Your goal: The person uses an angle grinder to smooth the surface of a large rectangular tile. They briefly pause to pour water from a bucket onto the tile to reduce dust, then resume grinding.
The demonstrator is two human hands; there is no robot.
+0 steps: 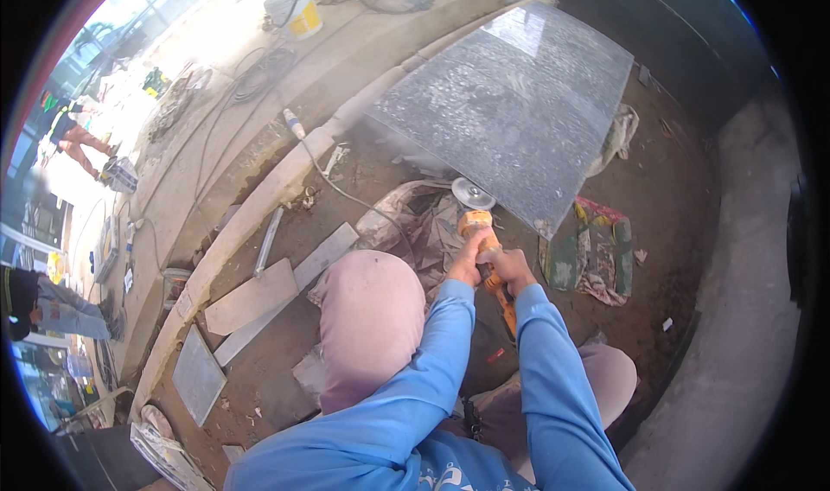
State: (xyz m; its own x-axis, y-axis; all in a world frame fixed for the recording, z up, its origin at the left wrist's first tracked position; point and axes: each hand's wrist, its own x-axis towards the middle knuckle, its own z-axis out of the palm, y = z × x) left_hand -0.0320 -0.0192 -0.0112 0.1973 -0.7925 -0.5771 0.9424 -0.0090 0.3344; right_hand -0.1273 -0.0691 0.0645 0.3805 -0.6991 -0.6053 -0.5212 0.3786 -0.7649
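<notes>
Left of centre, a cord [349, 194] is lying slack, perhaps for reach. At centre, the left hand [467, 260] and right hand [516, 271] are clasping the orange grinder [475, 221] together, seemingly for steadiness; its disc [473, 194] is sitting at the grey slab's [519, 102] edge, upper right.

The grinder [501, 296] sits between your knees and the slab [510, 102], its disc [473, 199] at the slab's near edge, your left hand [467, 262] to the left of your right hand [516, 271] on its body. A folded sack [605, 253] lies right of the slab's near corner, with the wall [752, 275] farther right. Flat offcuts [252, 296] lie left of your left knee [372, 318]; beyond them runs the ledge [259, 180], with a bucket [294, 11] on the paving [346, 46] behind.
</notes>
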